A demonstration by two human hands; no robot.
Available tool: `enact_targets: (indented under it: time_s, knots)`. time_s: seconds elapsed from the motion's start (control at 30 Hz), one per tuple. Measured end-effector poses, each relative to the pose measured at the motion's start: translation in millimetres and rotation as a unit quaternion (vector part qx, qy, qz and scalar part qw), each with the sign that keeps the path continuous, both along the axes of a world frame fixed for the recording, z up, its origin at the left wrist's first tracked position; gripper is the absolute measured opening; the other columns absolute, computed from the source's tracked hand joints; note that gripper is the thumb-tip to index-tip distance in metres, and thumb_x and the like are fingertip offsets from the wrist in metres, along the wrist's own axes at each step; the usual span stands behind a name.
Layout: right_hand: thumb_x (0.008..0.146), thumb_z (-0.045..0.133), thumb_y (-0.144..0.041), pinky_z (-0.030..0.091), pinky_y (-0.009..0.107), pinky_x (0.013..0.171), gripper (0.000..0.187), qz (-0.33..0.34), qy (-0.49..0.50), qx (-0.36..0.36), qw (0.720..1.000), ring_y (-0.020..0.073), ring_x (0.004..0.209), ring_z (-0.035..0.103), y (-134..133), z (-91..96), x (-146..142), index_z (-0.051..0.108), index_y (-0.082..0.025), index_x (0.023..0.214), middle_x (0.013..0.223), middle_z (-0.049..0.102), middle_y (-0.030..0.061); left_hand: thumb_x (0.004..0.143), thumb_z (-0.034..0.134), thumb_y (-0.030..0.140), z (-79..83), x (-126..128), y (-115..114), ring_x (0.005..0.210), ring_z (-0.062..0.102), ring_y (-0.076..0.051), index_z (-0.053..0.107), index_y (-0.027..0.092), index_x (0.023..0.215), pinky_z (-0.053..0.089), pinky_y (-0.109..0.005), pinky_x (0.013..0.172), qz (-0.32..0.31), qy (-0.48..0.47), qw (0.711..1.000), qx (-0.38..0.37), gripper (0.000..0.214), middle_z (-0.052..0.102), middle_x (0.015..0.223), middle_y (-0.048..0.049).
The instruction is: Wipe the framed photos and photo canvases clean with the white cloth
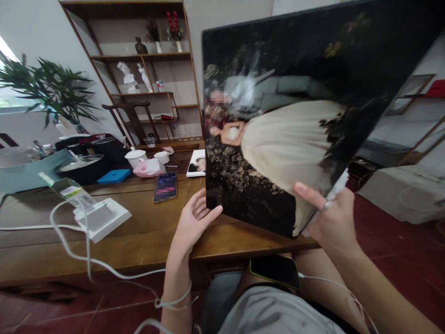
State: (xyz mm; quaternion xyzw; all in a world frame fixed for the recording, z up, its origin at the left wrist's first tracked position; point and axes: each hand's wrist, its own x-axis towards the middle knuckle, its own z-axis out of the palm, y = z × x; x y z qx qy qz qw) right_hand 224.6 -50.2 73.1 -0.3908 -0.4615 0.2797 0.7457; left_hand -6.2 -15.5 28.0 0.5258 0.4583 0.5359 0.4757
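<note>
A large glossy wedding photo panel [278, 139] is held up sideways above the table's front edge. The print shows two people against a dark, flowered background. My left hand [194, 215] is at its lower left corner, thumb in front and the other fingers curled at the edge. My right hand [330, 218] grips the lower right edge, thumb on the printed face and fingers behind. Something white and crumpled, perhaps tissue, shows between my right hand and the panel's edge. The back of the panel is hidden.
On the wooden table [146, 241] are a phone [165, 187], an open white box [102, 218], a blue box [114, 176], a white teapot [135, 157] and a small white photo piece [197, 163]. A charging phone [274, 271] rests on my lap. White cables trail at left.
</note>
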Motion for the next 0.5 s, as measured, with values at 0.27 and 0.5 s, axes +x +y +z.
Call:
enact_targets:
  time_s: [0.27, 0.5]
  knots:
    - [0.076, 0.059, -0.036, 0.06, 0.04, 0.056, 0.016, 0.147, 0.098, -0.242, 0.954, 0.0268, 0.056, 0.068, 11, 13.4, 25, 0.068, -0.023, 0.078, 0.064, 0.072, 0.0056, 0.052, 0.083, 0.043, 35.7, 28, -49, 0.059, 0.067, -0.021, 0.066, 0.016, 0.08, 0.049, -0.023, 0.043, -0.181, -0.191, 0.965, 0.017, 0.042, 0.071, 0.07, -0.0075]
    - [0.082, 0.049, -0.04, 0.06, 0.041, 0.059, 0.031, 0.294, 0.05, -0.348, 0.889, 0.0285, 0.06, 0.07, 22, -9.0, 21, 0.067, -0.014, 0.086, 0.061, 0.072, 0.0094, 0.066, 0.075, 0.029, 19.8, 61, -77, 0.093, 0.068, -0.027, 0.07, 0.02, 0.075, 0.056, -0.033, 0.08, 0.015, -0.109, 0.988, -0.104, 0.013, 0.073, 0.079, -0.0065]
